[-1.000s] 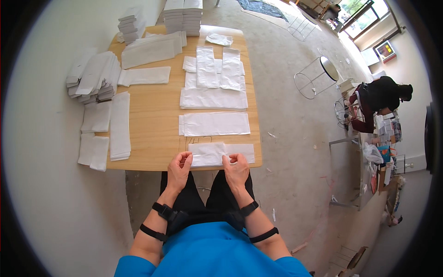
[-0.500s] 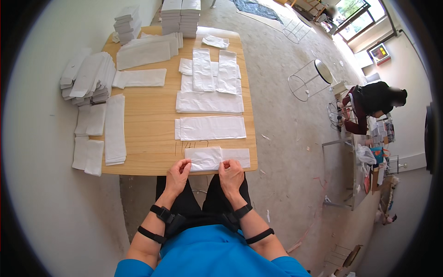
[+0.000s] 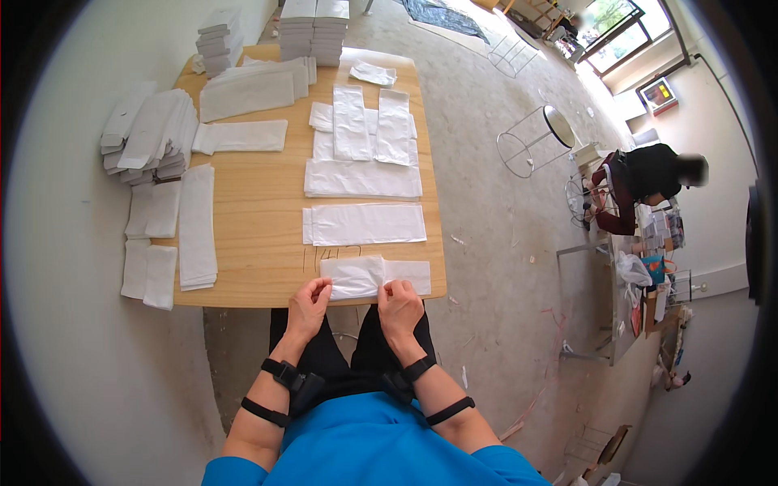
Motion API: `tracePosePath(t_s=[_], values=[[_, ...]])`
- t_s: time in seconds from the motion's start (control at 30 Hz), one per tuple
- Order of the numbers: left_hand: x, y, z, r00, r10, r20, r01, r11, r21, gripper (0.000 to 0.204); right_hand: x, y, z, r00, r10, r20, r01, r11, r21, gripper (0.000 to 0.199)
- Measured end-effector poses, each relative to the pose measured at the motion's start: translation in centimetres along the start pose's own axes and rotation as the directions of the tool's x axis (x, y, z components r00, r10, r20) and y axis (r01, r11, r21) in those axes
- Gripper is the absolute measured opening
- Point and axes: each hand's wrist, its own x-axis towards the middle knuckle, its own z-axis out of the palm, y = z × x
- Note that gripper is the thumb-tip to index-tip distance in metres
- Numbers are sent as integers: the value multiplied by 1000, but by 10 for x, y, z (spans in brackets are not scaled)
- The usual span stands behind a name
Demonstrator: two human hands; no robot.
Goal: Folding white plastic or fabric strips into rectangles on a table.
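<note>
At the table's near edge lies a thin white paper-like strip [image 3: 350, 276], folded over so that a flat single part [image 3: 412, 276] extends to its right. My left hand [image 3: 308, 306] pinches the near left corner of the folded part between thumb and fingertips. The fingertips of my right hand [image 3: 400, 308] are closed on its near right edge, by the fold. Just beyond sits a flat stack of white strips [image 3: 369, 224], next to handwritten marks on the wood. Farther off, more white strips [image 3: 365, 180] overlap, with two shorter pieces [image 3: 350, 121] laid across them.
The wooden table [image 3: 259, 202] also holds a long white stack [image 3: 197, 231], heaped white bundles [image 3: 154, 134] against the left wall and tall piles [image 3: 314, 32] at the far end. Right of it stand a round stool [image 3: 557, 126] and a seated person [image 3: 644, 178] at another table.
The whole view has shifted slightly. Both hands keep their pinch on the folded strip, with hardly any movement against it.
</note>
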Motion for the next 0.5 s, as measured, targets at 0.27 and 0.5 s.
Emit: tracePosePath(t_s=[0.27, 0.5], values=[[1, -5, 0, 1000, 5, -7, -5, 1000, -17, 24, -4, -13, -10, 937, -325, -130, 308, 942, -136, 11], [2, -4, 1, 1000, -1, 7, 1, 1000, 0, 26, -4, -10, -11, 921, -367, -128, 342, 921, -187, 10]])
